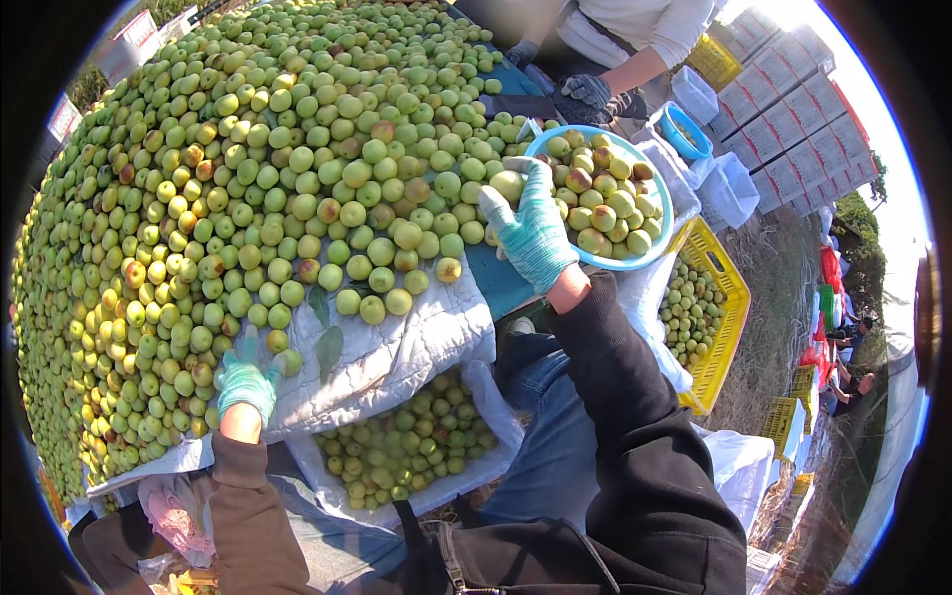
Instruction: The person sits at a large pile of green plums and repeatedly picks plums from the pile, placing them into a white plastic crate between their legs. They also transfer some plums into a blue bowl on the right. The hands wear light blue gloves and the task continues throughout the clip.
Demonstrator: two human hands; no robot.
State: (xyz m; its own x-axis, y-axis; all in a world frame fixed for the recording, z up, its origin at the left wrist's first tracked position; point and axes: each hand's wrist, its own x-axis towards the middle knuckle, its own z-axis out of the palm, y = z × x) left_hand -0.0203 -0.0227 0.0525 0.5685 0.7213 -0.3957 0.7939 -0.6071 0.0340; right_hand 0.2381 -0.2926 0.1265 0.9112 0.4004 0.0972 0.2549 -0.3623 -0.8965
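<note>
My right hand [535, 230], in a green-and-white knit glove, pinches a round green fruit [508, 185], like a large jujube, between thumb and fingers. It is at the left rim of a light blue basin [661, 198] holding several green and brown-blotched fruits. My left hand [248, 385], gloved alike, lies at the near edge of a big heap of the same fruit [327, 159]. Its fingers are spread, and a loose fruit [290, 362] lies against its thumb. Under the heap's front edge is a white quilted cloth [387, 342], with a few green leaves [329, 349] on it.
Below the cloth, by my knees, sits a lined crate of fruit [407, 446]. A yellow crate [729, 327] with fruit stands right of the basin. Across the table, another person's dark-gloved hand [587, 90] shows. White cartons [793, 119] are stacked at the far right.
</note>
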